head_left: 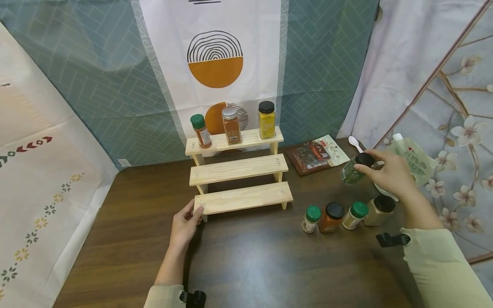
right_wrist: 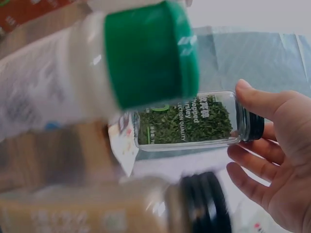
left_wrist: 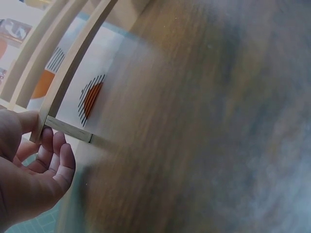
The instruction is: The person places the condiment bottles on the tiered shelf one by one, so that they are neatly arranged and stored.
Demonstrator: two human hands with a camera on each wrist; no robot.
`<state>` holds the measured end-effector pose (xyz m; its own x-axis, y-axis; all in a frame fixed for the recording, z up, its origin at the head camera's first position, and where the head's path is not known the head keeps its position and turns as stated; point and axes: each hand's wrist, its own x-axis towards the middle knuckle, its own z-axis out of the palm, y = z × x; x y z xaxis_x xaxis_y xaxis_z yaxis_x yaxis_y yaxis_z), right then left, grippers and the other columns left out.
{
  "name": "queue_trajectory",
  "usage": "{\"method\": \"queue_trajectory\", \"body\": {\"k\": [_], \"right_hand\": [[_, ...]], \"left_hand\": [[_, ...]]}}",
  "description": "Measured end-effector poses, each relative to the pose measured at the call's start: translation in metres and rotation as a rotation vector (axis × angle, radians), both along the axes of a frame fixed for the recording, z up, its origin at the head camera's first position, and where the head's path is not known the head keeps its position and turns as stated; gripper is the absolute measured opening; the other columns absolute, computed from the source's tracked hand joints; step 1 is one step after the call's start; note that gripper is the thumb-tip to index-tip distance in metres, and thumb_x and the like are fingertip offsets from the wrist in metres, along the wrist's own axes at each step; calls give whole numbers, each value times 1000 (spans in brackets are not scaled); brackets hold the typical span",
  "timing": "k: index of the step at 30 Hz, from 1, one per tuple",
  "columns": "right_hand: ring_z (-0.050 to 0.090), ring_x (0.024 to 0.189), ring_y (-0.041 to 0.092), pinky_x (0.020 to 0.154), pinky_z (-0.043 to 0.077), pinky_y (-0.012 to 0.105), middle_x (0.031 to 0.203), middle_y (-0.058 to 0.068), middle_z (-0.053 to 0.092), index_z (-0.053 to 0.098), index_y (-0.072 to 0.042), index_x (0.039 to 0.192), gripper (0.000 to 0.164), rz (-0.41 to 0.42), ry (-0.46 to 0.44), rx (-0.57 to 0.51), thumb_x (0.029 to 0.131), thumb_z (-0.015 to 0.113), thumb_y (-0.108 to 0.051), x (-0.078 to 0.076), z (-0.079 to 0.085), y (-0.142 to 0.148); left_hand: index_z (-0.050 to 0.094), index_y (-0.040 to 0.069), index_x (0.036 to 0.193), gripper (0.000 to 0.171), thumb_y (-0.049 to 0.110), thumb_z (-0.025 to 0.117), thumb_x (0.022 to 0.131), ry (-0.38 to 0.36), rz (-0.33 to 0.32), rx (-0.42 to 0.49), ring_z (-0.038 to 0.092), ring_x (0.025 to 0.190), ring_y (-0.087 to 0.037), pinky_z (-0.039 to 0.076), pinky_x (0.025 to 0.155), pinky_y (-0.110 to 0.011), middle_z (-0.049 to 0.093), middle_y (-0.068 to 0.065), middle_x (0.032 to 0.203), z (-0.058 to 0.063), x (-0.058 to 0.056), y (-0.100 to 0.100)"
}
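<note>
My right hand (head_left: pixel 390 173) grips a jar of chopped parsley (head_left: pixel 351 172) near its black lid, holding it above the right part of the table. In the right wrist view the parsley jar (right_wrist: pixel 187 120) shows green flakes behind clear walls. My left hand (head_left: pixel 184 226) pinches the left end of the lowest step of a wooden three-tier rack (head_left: pixel 242 197). The left wrist view has thumb and fingers of the left hand (left_wrist: pixel 36 170) around that board's end. On the top step stand a green-lidded jar (head_left: pixel 201 131), a silver-lidded jar (head_left: pixel 231 126) and a yellow jar (head_left: pixel 267 120).
Before my right hand stand a small green-lidded jar (head_left: pixel 310 219), an orange-brown jar (head_left: pixel 331 218), another green-lidded jar (head_left: pixel 354 215) and a black-lidded beige jar (head_left: pixel 379 211). Behind lie a brown packet (head_left: pixel 312 155), a white spoon (head_left: pixel 354 143) and a spouted pouch (head_left: pixel 414 158).
</note>
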<state>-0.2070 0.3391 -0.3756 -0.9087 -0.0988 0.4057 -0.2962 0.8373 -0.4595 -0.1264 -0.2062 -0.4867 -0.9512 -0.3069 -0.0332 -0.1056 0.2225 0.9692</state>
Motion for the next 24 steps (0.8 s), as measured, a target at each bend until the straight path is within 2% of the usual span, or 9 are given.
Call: {"method": "queue_trajectory", "body": {"k": [6,11,14,20,24], "right_hand": [[67,82,41,65,49,41,111,29,67,66,4,126,56,52,47,13,85,84,-30,-4,15,-21],[66,78,35,65,48,38,101,23,69,68,4,123,52,120,81,0,85,85,-26,-8,27,-41],[66,76,31,66,48,36,97,18,69,69,1,122,50,131,89,2,83,86,-26,-11,31,-52],[68,80,32,70,50,45,102,17,70,71,-1,121,50,163,78,-32,82,87,-27,-13,36,-72],[66,82,32,70,52,47,102,18,70,71,1,120,48,206,100,-44,82,87,-24,-17,37,-83]], "left_hand": [[52,-3,145,50,12,67,99,-7,3,11,58,72,-10,52,65,-19,62,-11,87,1,0,1],[51,-4,145,51,12,67,100,-12,3,14,58,72,-11,53,65,-19,61,-11,87,2,1,1],[52,-3,145,50,11,67,100,-14,1,11,58,73,-11,53,65,-20,60,-10,86,3,1,0],[51,-3,145,50,11,66,100,-14,-2,3,58,73,-11,52,65,-19,61,-11,87,2,0,0],[51,-3,145,50,11,66,100,-16,0,3,58,73,-11,52,65,-19,61,-11,87,1,0,1]]}}
